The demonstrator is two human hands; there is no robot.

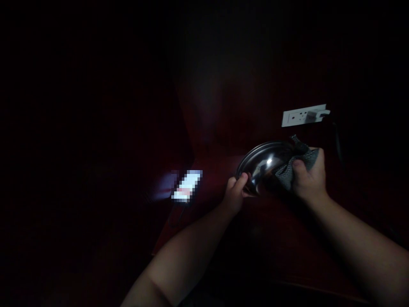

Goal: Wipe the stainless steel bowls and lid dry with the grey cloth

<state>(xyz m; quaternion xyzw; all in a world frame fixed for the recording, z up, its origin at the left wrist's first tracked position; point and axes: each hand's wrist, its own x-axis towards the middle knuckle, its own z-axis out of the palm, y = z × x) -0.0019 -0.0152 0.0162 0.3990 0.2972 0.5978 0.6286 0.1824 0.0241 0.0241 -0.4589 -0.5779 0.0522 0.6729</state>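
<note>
A shiny round metal bowl (262, 164) is held tilted above the dark reddish table. My left hand (235, 194) grips its near left rim, with the thumb over the edge. On the bowl's right side, my right hand (310, 177) is closed around a grey-green woven cloth (287, 172), which lies against the metal. The cloth and the hand cover the right part of the bowl. Fingers under the bowl and behind the cloth are hidden.
A lit phone (187, 186), its screen pixelated, stands left of my left hand, with a cable below it. On the back wall, a white power outlet (303, 115) has a plug in it. The table's edge (159, 243) shows at lower left. Darkness hides most surroundings.
</note>
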